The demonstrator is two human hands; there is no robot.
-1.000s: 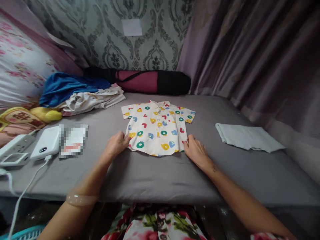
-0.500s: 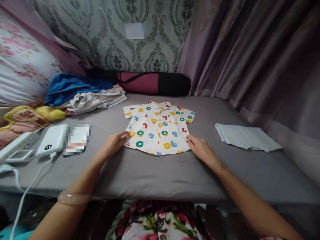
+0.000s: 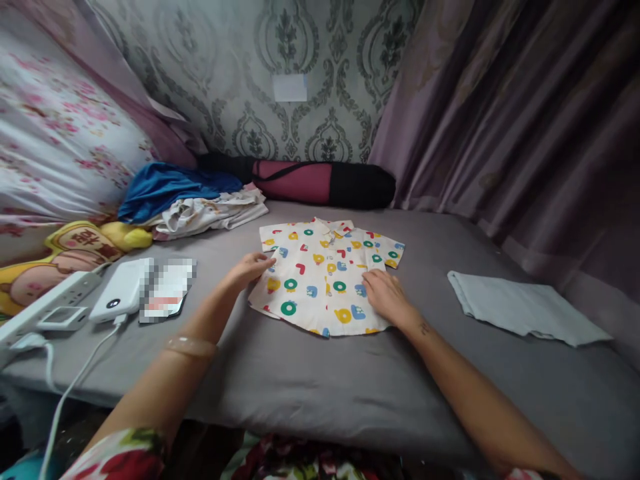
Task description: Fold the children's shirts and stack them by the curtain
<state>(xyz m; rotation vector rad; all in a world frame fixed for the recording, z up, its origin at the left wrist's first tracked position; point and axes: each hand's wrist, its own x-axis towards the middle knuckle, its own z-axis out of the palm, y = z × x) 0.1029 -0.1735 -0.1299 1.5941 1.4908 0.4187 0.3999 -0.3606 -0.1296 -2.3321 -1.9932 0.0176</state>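
Note:
A small white short-sleeved shirt point(image 3: 320, 287) with a print of coloured letters and figures lies spread out flat, front up, its collar pointing away from me. My left hand point(image 3: 250, 269) is at its left side below the sleeve, fingers stretched out and tips at the side edge. On the opposite side my right hand point(image 3: 387, 295) rests over the shirt's right edge, fingers extended across the cloth and not closed round it. Part of that edge is hidden under the hand.
A folded pale grey cloth point(image 3: 525, 307) lies at the right on the grey sheet point(image 3: 300, 380). To the left are a power strip point(image 3: 70, 300), a white power bank point(image 3: 123, 290) with a cable, a blurred-out item point(image 3: 167, 291) and piled clothes point(image 3: 185, 197). A maroon-black bag point(image 3: 320, 183) lies behind.
Both hands have left the shirt's bottom corners and moved up along its sides, away from me. The left fingers have loosened and straightened. The camera view has shifted slightly.

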